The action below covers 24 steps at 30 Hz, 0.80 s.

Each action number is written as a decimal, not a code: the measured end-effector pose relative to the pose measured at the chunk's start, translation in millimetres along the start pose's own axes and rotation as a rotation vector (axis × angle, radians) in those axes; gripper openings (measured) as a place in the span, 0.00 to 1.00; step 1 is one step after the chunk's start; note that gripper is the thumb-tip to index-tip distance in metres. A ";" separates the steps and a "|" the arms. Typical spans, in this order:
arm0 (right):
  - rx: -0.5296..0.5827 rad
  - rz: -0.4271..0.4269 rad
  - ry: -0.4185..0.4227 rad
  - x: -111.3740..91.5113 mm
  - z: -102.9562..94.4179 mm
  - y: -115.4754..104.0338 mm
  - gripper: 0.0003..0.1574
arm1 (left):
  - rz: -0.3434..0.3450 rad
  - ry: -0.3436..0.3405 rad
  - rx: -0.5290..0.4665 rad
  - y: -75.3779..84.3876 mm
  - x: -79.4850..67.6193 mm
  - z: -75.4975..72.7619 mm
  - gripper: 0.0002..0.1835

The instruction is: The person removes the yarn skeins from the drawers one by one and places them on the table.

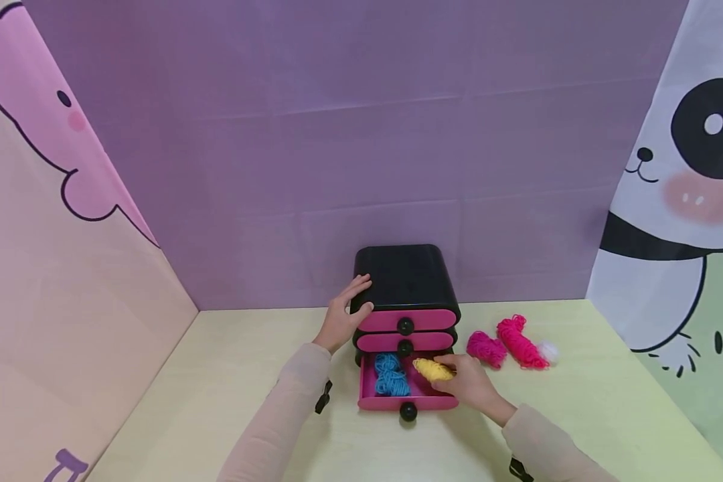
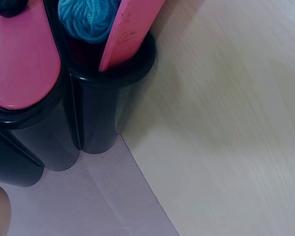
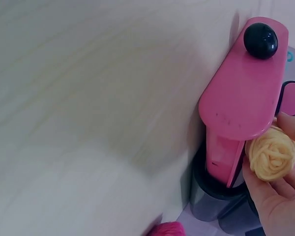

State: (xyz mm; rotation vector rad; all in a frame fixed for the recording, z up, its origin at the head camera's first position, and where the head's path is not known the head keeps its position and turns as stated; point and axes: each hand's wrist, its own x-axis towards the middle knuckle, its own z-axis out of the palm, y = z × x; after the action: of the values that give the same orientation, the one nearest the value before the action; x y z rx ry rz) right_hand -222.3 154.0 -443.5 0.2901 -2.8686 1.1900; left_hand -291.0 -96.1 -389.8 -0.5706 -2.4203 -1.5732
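A small black cabinet [image 1: 405,274] with three pink drawers stands against the back wall. Its bottom drawer [image 1: 376,404] is pulled out and holds a blue yarn bundle [image 1: 391,376] on the left side. My right hand [image 1: 472,385] grips a yellow yarn bundle [image 1: 432,369] over the right part of this drawer. In the right wrist view, the fingers and thumb curl round the yellow yarn, close beside the drawer front. My left hand [image 1: 343,314] rests on the cabinet's left side, fingers extended along the top edge. Only a fingertip of it shows in the left wrist view.
Right of the cabinet, a magenta yarn bundle [image 1: 487,349], a hot pink yarn bundle [image 1: 521,343] and a white fluffy bundle [image 1: 548,352] lie on the pale wooden table [image 1: 229,388]. A purple cloth wall [image 1: 313,147] rises right behind the cabinet.
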 end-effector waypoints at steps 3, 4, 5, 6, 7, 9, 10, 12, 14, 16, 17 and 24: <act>0.016 -0.006 0.009 -3.9 -2.7 1.6 0.27 | 0.003 0.023 0.025 -0.8 -1.4 1.3 0.25; 0.018 -0.005 0.013 -5.5 -4.0 2.0 0.27 | 0.008 0.029 0.031 -1.2 -1.8 1.9 0.25; 0.020 -0.002 0.016 -6.9 -5.3 2.5 0.27 | 0.014 0.035 0.036 -1.5 -2.2 2.4 0.25; 0.019 0.000 0.018 -8.3 -6.9 3.0 0.27 | 0.018 0.037 0.034 -2.1 -2.4 2.8 0.25; 0.017 0.002 0.019 -9.8 -8.6 3.5 0.27 | 0.019 0.040 0.029 -2.6 -2.6 3.1 0.25; 0.013 0.007 0.021 -12.2 -12.2 4.5 0.27 | 0.022 0.040 0.024 -3.7 -2.9 3.1 0.25; 0.011 0.009 0.023 -13.0 -14.4 5.2 0.27 | 0.022 0.039 0.022 -3.7 -2.4 3.1 0.25; 0.006 0.012 0.022 -14.5 -18.7 6.8 0.28 | 0.014 0.031 0.017 -3.1 -1.4 2.6 0.25; 0.005 0.014 0.025 -16.2 -22.4 9.3 0.27 | 0.004 0.015 0.009 -0.4 -1.1 1.7 0.26; 0.004 0.011 0.030 -17.8 -25.6 12.4 0.27 | 0.001 0.001 0.005 9.7 -4.1 0.0 0.26; 0.005 0.008 0.032 -18.4 -27.1 14.2 0.26 | 0.000 -0.007 0.000 14.5 -5.7 -1.0 0.26; -0.003 -0.010 0.045 -20.1 -40.1 30.4 0.28 | 0.023 -0.005 0.013 24.6 -10.1 -2.6 0.25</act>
State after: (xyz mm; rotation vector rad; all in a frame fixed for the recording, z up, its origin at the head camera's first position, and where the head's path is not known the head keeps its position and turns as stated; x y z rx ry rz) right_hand -210.0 206.5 -438.2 0.2734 -2.8269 1.1754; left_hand -271.7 -91.7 -372.0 -0.5991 -2.4172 -1.5477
